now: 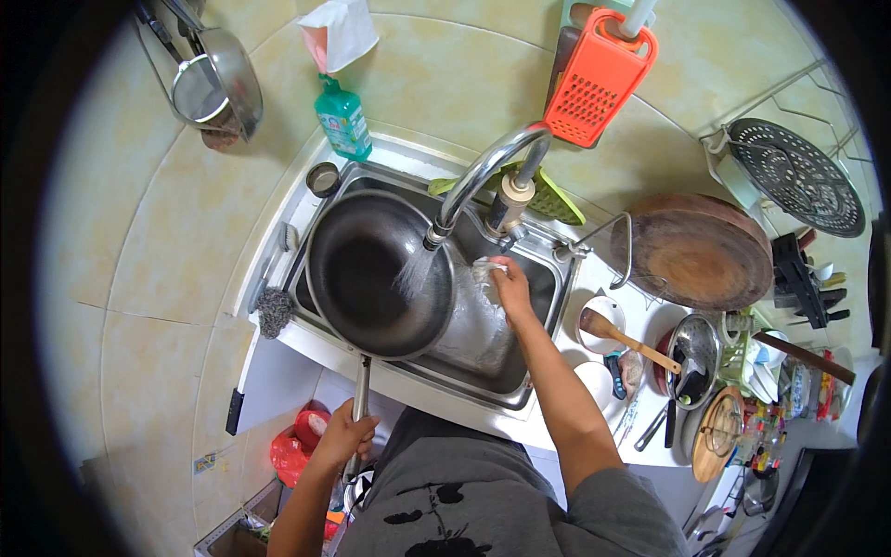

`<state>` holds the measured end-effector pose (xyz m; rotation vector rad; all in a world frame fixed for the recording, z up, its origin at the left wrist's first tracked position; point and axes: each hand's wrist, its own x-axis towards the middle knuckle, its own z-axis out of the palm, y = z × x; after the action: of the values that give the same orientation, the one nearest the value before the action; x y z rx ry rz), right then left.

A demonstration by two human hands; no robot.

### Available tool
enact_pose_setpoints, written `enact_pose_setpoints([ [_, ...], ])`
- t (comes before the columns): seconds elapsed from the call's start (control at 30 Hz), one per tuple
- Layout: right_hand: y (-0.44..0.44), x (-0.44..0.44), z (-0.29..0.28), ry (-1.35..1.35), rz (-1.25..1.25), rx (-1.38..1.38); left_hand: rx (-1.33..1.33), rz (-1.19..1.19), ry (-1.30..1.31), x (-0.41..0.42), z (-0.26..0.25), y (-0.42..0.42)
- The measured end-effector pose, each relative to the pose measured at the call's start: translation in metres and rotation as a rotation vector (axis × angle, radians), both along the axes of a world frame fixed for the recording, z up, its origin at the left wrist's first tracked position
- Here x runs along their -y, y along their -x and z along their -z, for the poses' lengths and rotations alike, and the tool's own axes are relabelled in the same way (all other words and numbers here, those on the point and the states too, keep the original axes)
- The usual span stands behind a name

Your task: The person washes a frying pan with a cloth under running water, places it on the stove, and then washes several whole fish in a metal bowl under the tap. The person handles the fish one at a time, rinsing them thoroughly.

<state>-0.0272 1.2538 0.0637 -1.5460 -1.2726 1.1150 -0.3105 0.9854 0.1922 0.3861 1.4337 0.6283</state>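
Note:
My left hand (346, 433) is closed around the metal handle of a dark wok (369, 278), which rests over the left side of a stainless steel sink (480, 372). Water runs from the curved chrome faucet (480, 163) into the wok's right part. To the right of the wok, over the sink, my right hand (511, 282) grips a whitish cloth (486, 270); its exact material is hard to tell. Wet sheen shows on the sink surface below that hand.
A steel wool scrubber (274, 312) and brush (288, 237) lie on the left rim. Behind stands a green soap bottle (343, 122). On the right counter are a bowl with a wooden spatula (630, 341), a metal colander (696, 341) and a round wooden cutting board (696, 252).

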Motion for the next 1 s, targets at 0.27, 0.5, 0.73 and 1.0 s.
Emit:
enact_pose_setpoints([
  [0.27,-0.045,0.018,-0.007,0.077,0.261,-0.302,0.645,-0.217,0.105,0.019,0.025,0.007],
  [0.5,-0.066,0.042,-0.017,0.196,0.163,-0.33,1.114,-0.237,0.048,0.039,0.067,0.017],
  [0.73,-0.066,0.053,-0.013,0.224,0.142,-0.214,0.486,-0.078,-0.005,0.021,0.064,0.005],
  [1.0,-0.047,0.062,-0.007,0.126,0.085,0.42,-0.672,0.337,-0.382,0.01,0.082,0.032],
])
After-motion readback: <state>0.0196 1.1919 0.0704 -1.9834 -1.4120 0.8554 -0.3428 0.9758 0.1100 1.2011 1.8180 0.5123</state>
